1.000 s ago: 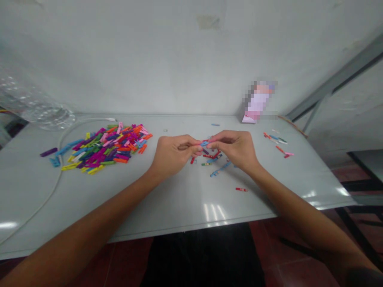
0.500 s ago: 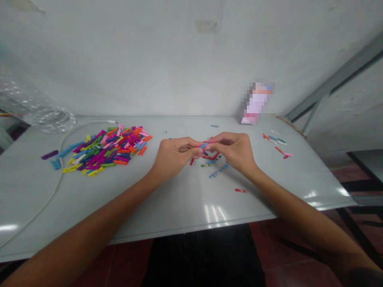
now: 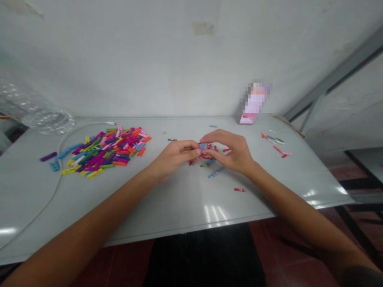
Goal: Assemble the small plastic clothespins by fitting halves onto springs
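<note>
Over the counter, the left hand and the right hand meet at the fingertips, with a small blue clothespin between them, partly hidden. The left grip is a close pinch of thumb and forefinger at the clothespin's near end. The right grip bows round in a curve, thumb beneath and forefinger above; whether its tips press on the clothespin, I cannot tell.

Taking the blue clothespin as the centre of the dial, a heaped pile of colourful clothespins lies at nine o'clock, well apart from the hands. Light blue pieces lie near, at five o'clock, and a single red piece between four and five. A dark blue piece sits between nine and ten, just beyond the left hand. A few loose pieces are scattered toward three. A blurred box leans toward two, against the wall. Past the pile, at nine, a clear plastic container stands near a white cable.
</note>
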A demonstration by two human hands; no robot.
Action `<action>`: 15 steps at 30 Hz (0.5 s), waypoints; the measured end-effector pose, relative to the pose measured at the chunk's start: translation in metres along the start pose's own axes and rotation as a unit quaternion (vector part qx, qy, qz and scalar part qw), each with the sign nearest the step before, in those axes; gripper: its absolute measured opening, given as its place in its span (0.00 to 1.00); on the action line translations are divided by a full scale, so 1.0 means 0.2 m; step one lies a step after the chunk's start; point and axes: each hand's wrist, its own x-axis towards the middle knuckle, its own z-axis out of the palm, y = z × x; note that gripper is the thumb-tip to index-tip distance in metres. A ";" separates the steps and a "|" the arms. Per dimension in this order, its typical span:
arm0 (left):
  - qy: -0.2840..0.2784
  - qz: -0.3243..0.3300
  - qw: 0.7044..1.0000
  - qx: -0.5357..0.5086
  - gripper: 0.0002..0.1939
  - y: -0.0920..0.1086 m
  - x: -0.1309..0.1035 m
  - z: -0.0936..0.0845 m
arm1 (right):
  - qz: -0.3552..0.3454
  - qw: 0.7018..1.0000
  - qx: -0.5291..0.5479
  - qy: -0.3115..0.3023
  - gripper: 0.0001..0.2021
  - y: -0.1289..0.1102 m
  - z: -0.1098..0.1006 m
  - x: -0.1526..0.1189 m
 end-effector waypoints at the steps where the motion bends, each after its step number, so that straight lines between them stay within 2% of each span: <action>1: 0.015 0.009 1.000 0.000 0.14 -0.01 0.00 0.01 | -0.013 1.000 -0.013 -0.006 0.11 0.00 0.01 -0.01; 5: 0.077 0.026 0.996 -0.036 0.12 -0.02 0.00 0.05 | 0.006 0.998 -0.055 -0.014 0.24 0.00 0.08 -0.04; 7: 0.093 0.025 0.994 -0.052 0.12 -0.03 0.00 0.07 | 0.020 0.997 -0.076 0.009 0.22 -0.01 0.12 -0.05; 11: 0.122 0.030 0.990 -0.059 0.14 -0.04 -0.01 0.11 | 0.006 0.990 -0.122 0.067 0.16 -0.02 0.18 -0.07; 15: 0.145 0.029 0.987 -0.068 0.14 -0.05 -0.01 0.12 | 0.009 0.989 -0.123 0.085 0.15 -0.03 0.20 -0.07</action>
